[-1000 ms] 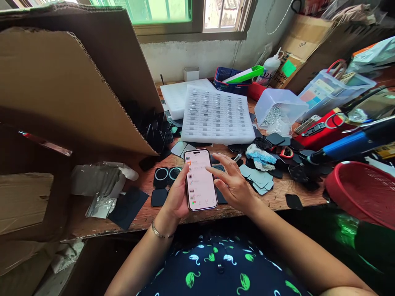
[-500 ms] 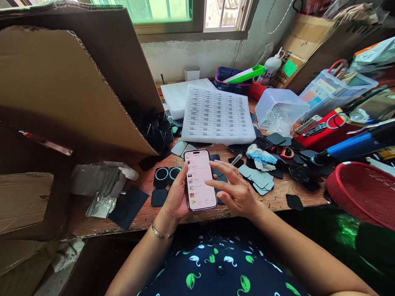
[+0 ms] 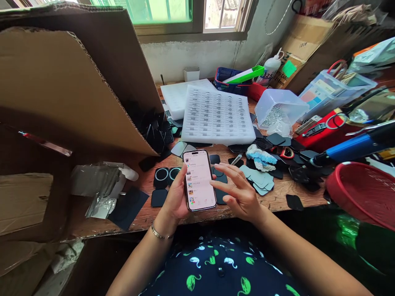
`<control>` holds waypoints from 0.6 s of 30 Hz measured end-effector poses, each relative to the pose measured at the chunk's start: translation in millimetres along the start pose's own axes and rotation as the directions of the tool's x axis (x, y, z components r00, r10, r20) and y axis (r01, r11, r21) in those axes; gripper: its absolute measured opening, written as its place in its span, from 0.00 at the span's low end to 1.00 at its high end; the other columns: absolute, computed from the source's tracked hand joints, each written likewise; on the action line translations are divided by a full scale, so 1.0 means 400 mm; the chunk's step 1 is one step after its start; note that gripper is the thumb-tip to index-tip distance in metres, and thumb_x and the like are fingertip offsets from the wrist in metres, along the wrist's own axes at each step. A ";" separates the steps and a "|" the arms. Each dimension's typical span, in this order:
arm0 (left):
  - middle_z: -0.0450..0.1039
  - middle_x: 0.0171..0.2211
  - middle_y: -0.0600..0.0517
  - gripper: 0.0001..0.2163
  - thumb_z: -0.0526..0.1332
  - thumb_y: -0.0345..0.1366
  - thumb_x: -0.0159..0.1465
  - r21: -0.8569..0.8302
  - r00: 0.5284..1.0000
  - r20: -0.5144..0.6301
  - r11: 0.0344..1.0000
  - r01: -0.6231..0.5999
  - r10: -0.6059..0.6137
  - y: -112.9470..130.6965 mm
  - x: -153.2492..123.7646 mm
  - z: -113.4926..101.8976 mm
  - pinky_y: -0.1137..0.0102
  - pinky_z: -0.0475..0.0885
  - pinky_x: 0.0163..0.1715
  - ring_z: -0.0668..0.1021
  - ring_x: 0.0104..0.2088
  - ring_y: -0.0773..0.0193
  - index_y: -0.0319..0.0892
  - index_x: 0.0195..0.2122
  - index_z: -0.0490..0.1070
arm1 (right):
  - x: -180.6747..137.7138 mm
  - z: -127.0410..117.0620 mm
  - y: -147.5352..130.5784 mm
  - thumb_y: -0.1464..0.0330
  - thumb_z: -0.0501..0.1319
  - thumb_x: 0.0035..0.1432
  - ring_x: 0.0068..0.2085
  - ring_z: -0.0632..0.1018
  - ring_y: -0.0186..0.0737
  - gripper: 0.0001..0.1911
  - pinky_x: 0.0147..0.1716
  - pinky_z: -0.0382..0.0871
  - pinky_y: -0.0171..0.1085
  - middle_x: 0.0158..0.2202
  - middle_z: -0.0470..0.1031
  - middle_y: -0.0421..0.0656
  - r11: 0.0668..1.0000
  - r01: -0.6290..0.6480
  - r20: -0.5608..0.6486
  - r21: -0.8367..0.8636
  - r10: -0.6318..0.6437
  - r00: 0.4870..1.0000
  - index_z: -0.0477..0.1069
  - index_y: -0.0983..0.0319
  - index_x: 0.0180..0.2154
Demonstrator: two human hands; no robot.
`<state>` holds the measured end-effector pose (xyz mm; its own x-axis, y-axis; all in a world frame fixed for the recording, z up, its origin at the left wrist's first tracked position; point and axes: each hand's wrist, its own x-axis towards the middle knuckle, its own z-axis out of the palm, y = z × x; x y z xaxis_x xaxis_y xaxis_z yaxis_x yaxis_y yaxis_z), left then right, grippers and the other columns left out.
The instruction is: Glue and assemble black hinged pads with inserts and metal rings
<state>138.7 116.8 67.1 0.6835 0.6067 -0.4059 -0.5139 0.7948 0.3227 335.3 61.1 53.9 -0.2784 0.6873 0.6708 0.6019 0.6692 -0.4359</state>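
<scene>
My left hand (image 3: 176, 197) grips a smartphone (image 3: 199, 179) from its left side, the lit screen facing up over the front edge of the wooden bench (image 3: 277, 197). My right hand (image 3: 240, 191) hovers just right of the phone with fingers spread, fingertips near the screen's right edge, holding nothing. A bracelet circles my left wrist. Black square pads with round rings (image 3: 161, 177) lie on the bench just left of the phone. Grey flat pieces (image 3: 259, 179) lie to the right of my right hand.
A white foam tray (image 3: 217, 115) of small metal parts sits behind the phone. A large cardboard flap (image 3: 68, 86) stands at left. A clear tub (image 3: 279, 107), blue basket (image 3: 230, 80), glue bottle (image 3: 270, 70), blue-handled tool (image 3: 354, 146) and red basin (image 3: 362, 191) crowd the right.
My right hand has drawn back rightward and down off the screen. The list on the phone's screen has shifted. My left hand stays in place.
</scene>
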 end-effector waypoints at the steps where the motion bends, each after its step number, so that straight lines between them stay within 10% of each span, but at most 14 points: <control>1: 0.79 0.50 0.37 0.29 0.51 0.54 0.70 0.000 1.000 -0.007 1.000 -0.005 0.005 0.001 0.001 -0.001 0.51 0.73 0.53 0.82 0.48 0.44 0.38 0.63 0.66 | -0.010 -0.003 0.000 0.58 0.48 0.72 0.65 0.67 0.55 0.23 0.61 0.64 0.60 0.66 0.64 0.48 1.000 -0.017 -0.015 -0.004 0.017 1.000 0.74 0.54 0.58; 18: 0.81 0.44 0.37 0.27 0.48 0.53 0.71 0.042 0.993 -0.095 0.997 -0.069 0.073 0.005 0.016 0.005 0.51 0.78 0.45 0.84 0.41 0.47 0.36 0.58 0.71 | -0.094 0.023 -0.026 0.61 0.49 0.72 0.63 0.67 0.56 0.22 0.59 0.65 0.58 0.62 0.67 0.53 1.000 -0.025 0.025 0.005 0.025 0.999 0.73 0.60 0.57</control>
<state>142.9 122.4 66.8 0.5916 0.6616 -0.4608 -0.5379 0.7496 0.3857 332.6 31.1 27.7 -0.2815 0.7107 0.6447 0.6047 0.6530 -0.4559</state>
